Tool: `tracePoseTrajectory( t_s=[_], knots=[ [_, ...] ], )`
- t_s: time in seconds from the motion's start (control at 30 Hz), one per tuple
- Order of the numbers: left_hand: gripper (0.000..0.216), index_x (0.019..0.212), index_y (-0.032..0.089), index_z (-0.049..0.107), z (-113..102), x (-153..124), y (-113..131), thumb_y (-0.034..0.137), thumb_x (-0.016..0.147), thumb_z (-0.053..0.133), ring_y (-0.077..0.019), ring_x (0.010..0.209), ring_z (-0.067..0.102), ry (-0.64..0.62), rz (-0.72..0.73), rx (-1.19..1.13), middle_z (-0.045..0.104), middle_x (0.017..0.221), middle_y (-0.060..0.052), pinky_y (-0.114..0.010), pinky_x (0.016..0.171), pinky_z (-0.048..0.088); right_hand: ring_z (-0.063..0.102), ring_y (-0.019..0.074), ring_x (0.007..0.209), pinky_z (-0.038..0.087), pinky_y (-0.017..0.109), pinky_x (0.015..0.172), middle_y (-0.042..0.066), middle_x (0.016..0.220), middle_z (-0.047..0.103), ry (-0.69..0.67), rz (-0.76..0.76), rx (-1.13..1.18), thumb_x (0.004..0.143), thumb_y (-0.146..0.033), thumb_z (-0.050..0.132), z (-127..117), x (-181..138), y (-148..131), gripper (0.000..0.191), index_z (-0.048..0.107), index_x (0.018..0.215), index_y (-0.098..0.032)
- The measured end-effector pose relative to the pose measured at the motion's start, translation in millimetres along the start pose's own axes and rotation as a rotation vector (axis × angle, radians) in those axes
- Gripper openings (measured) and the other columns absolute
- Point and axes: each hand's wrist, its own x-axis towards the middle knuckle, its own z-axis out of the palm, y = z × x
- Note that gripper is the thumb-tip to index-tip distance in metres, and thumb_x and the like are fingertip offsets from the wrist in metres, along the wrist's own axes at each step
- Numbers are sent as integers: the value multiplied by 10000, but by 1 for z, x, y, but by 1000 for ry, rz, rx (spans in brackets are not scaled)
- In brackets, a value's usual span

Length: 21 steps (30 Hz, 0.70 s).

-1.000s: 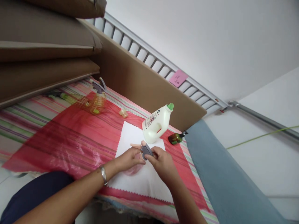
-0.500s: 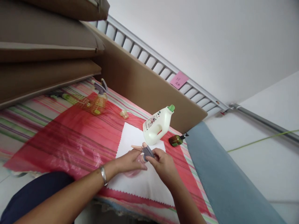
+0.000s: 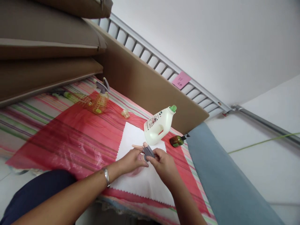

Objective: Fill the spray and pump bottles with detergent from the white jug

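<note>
A clear pinkish spray bottle [image 3: 135, 172] stands over a white cloth [image 3: 153, 189] with a zigzag edge. My left hand [image 3: 132, 161], a silver bangle on its wrist, is closed around the bottle's neck, hiding part of its body. My right hand [image 3: 162, 164] grips the grey spray head [image 3: 148, 152] between thumb and fingers. Just beyond my hands, a white handled jug [image 3: 154, 134] with a green spout stands at the cloth's far edge. An amber pump bottle [image 3: 176, 141] is to its right.
Red translucent sheeting [image 3: 77, 137] covers part of the striped cloth [image 3: 28, 118]. A yellowish spray bottle [image 3: 101, 100] and a small pale cap [image 3: 125, 113] are at the back left. A brown board [image 3: 140, 84] rises behind; a blue panel [image 3: 225, 168] slopes at right.
My left thumb has lifted slightly on the bottle's neck. Both hands keep their grip, and the view has shifted a little.
</note>
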Motion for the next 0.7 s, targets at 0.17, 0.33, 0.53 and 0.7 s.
tracePoseTrajectory(
  t_s=[0.17,0.33,0.53,0.7],
  knots=[
    [270,940,166,652,-2,5,1,170,671,628,-205,981,542,-50,62,-65,654,959,-12,-303,903,382,451,141,580,279,237,524,-24,604,493,-5,14,11,729,-334,546,0,0,-3,143,535,671,-203],
    [433,1092,186,586,-2,1,-6,233,666,648,-239,1077,511,-27,38,88,598,1145,-52,-363,960,364,475,130,617,300,228,552,-25,647,537,48,5,104,699,-266,577,2,1,-1,66,572,694,-201],
    [443,1199,251,496,-16,-8,-35,395,781,525,-244,1199,443,34,-23,317,500,1297,-65,-428,1016,332,498,112,558,330,206,502,-41,586,556,64,161,257,664,-208,589,-32,2,56,61,606,715,-178],
    [402,1113,251,572,-24,-6,-52,468,788,478,-242,1137,515,122,-77,440,582,1206,-51,-422,984,381,492,103,564,360,213,543,-64,563,514,145,239,152,680,-197,598,-87,1,144,46,605,711,-164]
  ],
)
